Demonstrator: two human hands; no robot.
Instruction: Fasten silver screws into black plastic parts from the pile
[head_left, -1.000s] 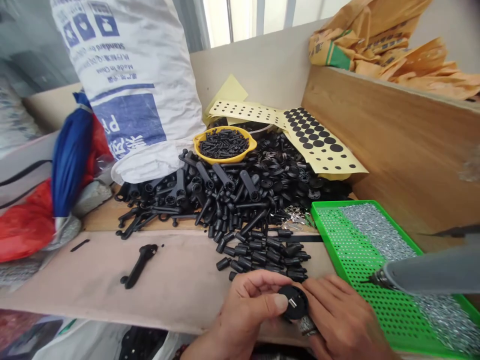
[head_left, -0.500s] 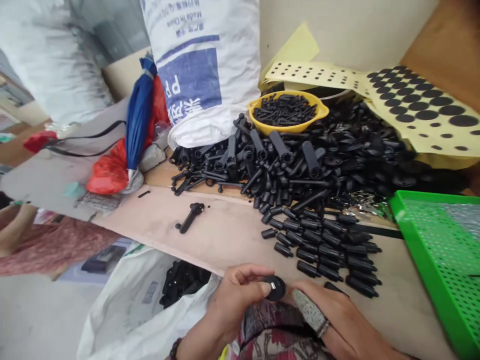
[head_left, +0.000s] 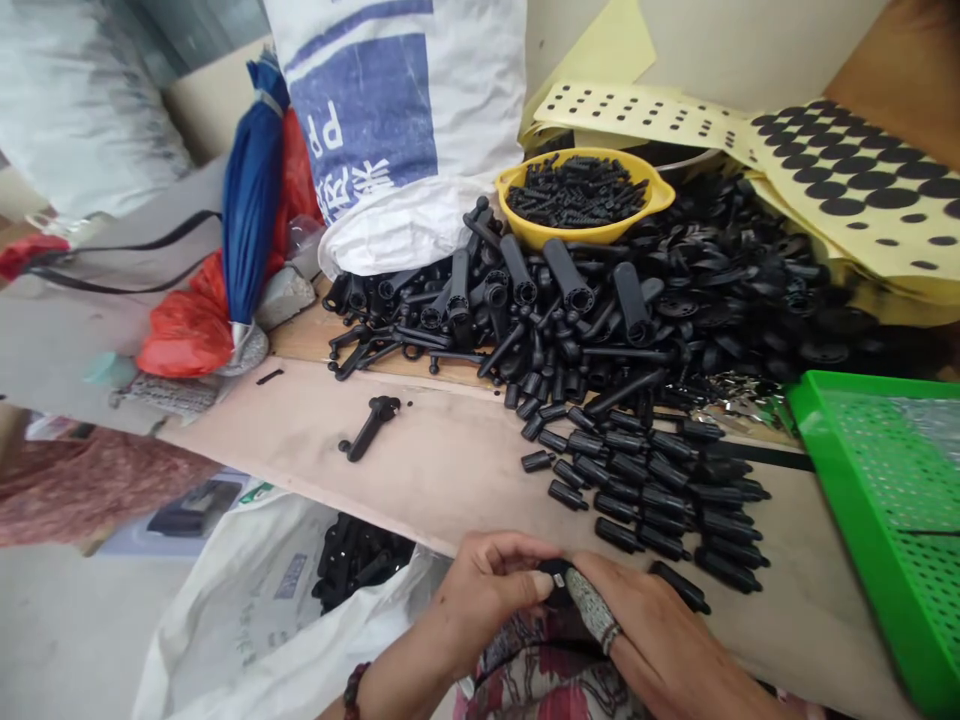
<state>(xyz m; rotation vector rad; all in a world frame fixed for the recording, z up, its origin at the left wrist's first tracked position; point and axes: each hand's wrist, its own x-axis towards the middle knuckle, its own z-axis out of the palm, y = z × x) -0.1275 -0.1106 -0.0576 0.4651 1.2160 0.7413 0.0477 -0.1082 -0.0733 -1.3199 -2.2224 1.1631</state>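
At the table's near edge, my left hand [head_left: 487, 585] pinches a small round black plastic disc [head_left: 556, 588] between thumb and fingers. A small shiny metal piece shows on the disc's face. My right hand [head_left: 649, 610] is closed against the disc's other side, its thumb wrapped in a grey speckled cover [head_left: 594, 608]. The fingers partly hide the disc. Beyond my right hand lie rows of black ribbed plastic handles [head_left: 645, 490]. An assembled black crank handle [head_left: 367, 428] lies alone on the table to the left.
Behind is a heap of black plastic parts [head_left: 555, 300], with a yellow basin [head_left: 585, 235] of black screws. A green perforated tray [head_left: 862, 520] stands right. An open white sack [head_left: 247, 600] of black parts sits lower left. A blue umbrella [head_left: 255, 190] and red bag [head_left: 184, 325] lie left.
My right hand has moved left to the disc and now grips it along with my left hand. The disc has turned and is more covered by fingers. The view has shifted slightly.
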